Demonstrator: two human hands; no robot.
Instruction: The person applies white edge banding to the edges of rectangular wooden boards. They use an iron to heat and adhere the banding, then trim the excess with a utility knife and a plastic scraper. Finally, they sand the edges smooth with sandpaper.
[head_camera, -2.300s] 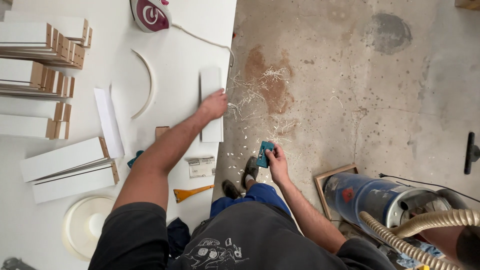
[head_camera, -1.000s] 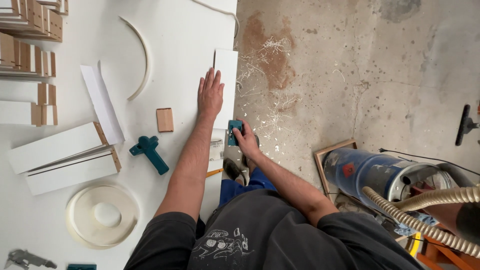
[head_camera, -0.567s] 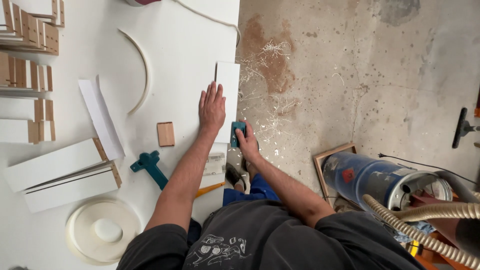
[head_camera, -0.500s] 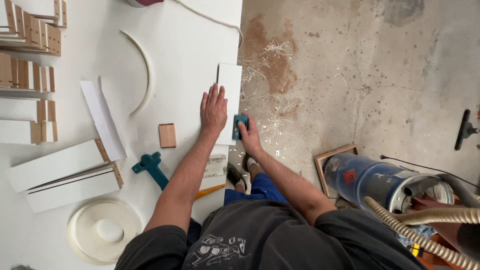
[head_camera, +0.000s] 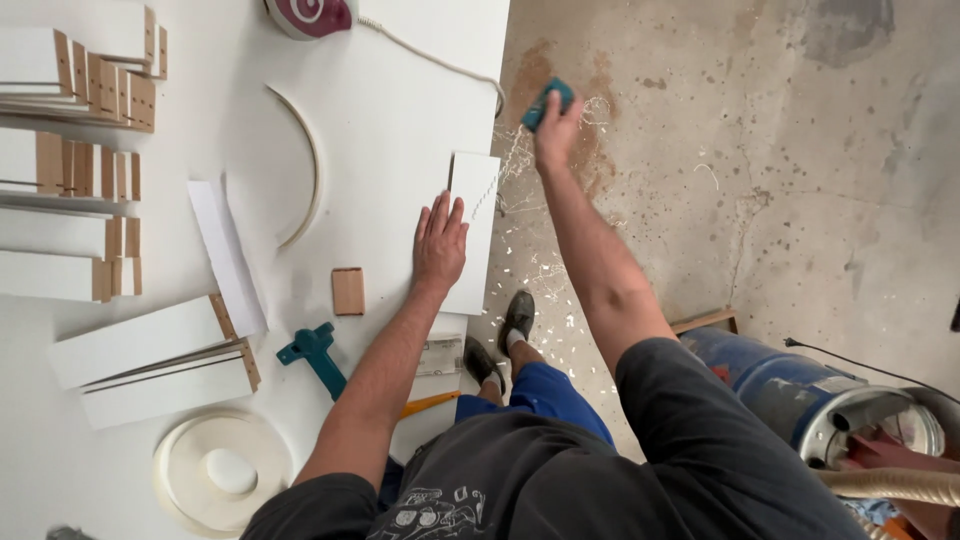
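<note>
white panel (head_camera: 476, 235) sits flat at the bench's floor-side edge, and it serves as the landmark for everything else. your left hand (head_camera: 441, 243) lies palm-down on its bench-side half, fingers (head_camera: 443, 212) spread and flat, pinning it; nothing is pinched. your right hand (head_camera: 556, 128) is lifted clear, beyond the panel's far end and out over the floor, fingers wrapped tight around a small teal block (head_camera: 546, 103), rounded and looking like plastic or rubber.

judging from what lies about, the trimming or sanding of the panel's overhanging long edge looks well along: pale curled shavings (head_camera: 528, 255) litter the concrete floor (head_camera: 760, 180) just beside and below that edge, and a few thin curls rest on the panel's far corner. whether the edge is finished you cannot tell from this view; the panel's other sides show no sign either way.

the panel is smooth, matt white, rectangular, thin. on its bench side, near your wrist, lies a small square of bare brown board (head_camera: 348, 291), fibrous-looking. further that way rests a teal t-shaped tool (head_camera: 315, 357), a long white strip (head_camera: 226, 256) and a thin curved white arc (head_camera: 305, 180). well beyond those, stacked white boards (head_camera: 75, 160) show raw brown end grain. the bench (head_camera: 390, 100) itself is glossy white; the floor is stained, pitted grey.
</note>
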